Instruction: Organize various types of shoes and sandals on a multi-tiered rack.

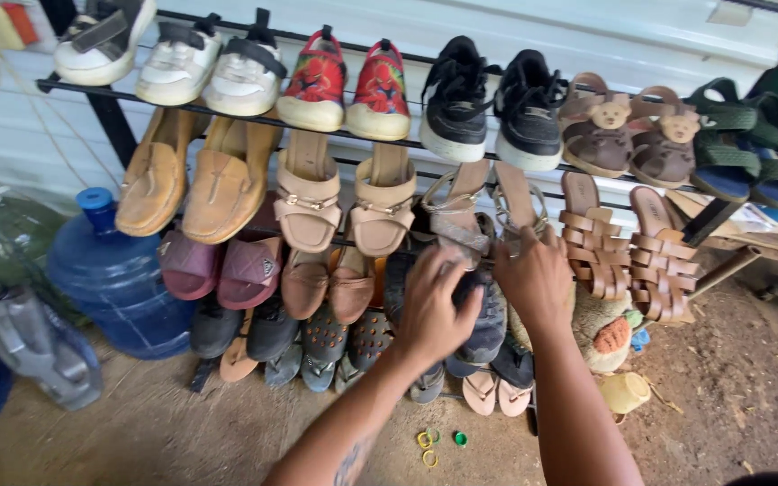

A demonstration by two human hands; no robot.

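A black metal shoe rack (114, 126) holds several rows of shoes. My left hand (434, 306) rests on a dark grey shoe (488, 319) in the third row, fingers curled over it. My right hand (533, 274) is just beside it, gripping the strap end of a silver strappy sandal (461, 211) pair that leans on the second row. Brown woven sandals (628, 243) hang to the right of my right hand. Tan heeled sandals (344, 193) and tan loafers (195, 175) sit to the left.
A blue water jug (114, 279) and a grey plastic can (33, 346) stand on the dirt floor at left. Flip-flops (497, 391) lie under the rack. A yellow cup (625, 392) and small coloured rings (434, 441) lie on the ground.
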